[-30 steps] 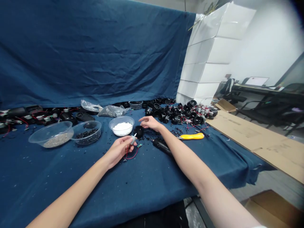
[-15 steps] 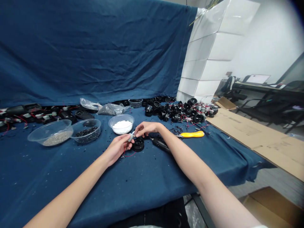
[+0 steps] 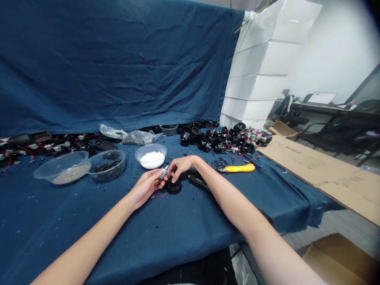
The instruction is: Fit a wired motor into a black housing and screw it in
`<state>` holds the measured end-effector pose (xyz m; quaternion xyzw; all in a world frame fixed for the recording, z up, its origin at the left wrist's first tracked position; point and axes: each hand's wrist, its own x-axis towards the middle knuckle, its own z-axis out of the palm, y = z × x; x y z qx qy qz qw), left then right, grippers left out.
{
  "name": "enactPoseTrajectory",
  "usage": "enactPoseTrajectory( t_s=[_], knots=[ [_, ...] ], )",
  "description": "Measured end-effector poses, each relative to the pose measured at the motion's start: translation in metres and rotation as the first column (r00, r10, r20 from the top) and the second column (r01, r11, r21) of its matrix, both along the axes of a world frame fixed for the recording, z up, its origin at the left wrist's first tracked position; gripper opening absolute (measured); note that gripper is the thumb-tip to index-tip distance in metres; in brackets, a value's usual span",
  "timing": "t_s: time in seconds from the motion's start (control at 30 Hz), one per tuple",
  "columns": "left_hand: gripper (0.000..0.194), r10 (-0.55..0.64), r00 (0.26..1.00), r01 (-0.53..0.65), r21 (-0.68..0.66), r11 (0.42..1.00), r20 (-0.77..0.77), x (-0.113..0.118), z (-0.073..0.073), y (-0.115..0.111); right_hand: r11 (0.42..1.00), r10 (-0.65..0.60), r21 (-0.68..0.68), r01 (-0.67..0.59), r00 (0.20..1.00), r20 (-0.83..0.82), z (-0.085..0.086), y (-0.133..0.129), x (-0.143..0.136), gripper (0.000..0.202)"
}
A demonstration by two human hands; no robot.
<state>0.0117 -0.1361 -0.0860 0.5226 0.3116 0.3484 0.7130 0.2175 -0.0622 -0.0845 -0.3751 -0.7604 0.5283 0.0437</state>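
Note:
My left hand point(image 3: 148, 185) pinches a small silver electric motor point(image 3: 163, 172) between thumb and fingers, its shaft end pointing up and right. A thin red wire point(image 3: 160, 196) loops from below this hand onto the cloth. Close beside it, my right hand point(image 3: 180, 167) reaches down with bent fingers, thumb and fingertips on a round black plastic housing point(image 3: 174, 187) lying on the table. The fingers partly hide the housing's far side. Under my right forearm lies a black pen-shaped electric screwdriver point(image 3: 198, 182), partly covered.
Ahead stands a clear bowl of white pieces point(image 3: 151, 155); to the left are bowls of black screws point(image 3: 107, 165) and small metal parts point(image 3: 69, 174). Yellow-handled pliers point(image 3: 239, 168) lie right, before a heap of black housings and motors point(image 3: 219, 138). White boxes point(image 3: 252, 87) stack behind.
My right hand has moved from the motor's tip down onto the round black housing, which sits slightly nearer to me. My left hand keeps the motor in almost the same place.

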Motion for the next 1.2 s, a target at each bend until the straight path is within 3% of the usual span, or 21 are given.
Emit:
enactPoseTrajectory(
  t_s=[0.17,0.37,0.57,0.93,1.1,1.2],
  knots=[
    [0.028,-0.006,1.0,0.006,-0.007,1.0,-0.004,-0.001,-0.001,0.001,0.996,-0.09,-0.024,0.089,0.994,-0.056,-0.001,0.003,0.004,0.023],
    [0.032,0.053,0.999,-0.053,0.015,0.998,0.002,-0.002,0.0,0.002,0.975,-0.21,-0.128,0.183,0.946,-0.245,0.012,-0.004,0.017,0.019],
    [0.035,0.13,0.991,-0.129,0.06,0.99,-0.012,-0.003,0.002,0.003,0.959,-0.246,-0.214,0.185,0.921,-0.304,0.019,-0.012,0.015,0.025],
    [0.041,0.162,0.986,-0.157,0.105,0.982,-0.033,-0.001,0.003,0.0,0.933,-0.273,-0.308,0.187,0.924,-0.268,0.013,-0.011,0.011,0.017],
    [0.044,0.175,0.985,-0.174,0.136,0.975,0.007,0.0,0.002,0.0,0.916,-0.202,-0.388,0.098,0.951,-0.235,0.02,-0.017,0.008,0.036],
    [0.045,0.158,0.987,-0.159,0.133,0.978,0.016,-0.001,0.001,0.001,0.924,-0.253,-0.355,0.141,0.922,-0.293,0.022,-0.018,0.009,0.032]
  ],
)
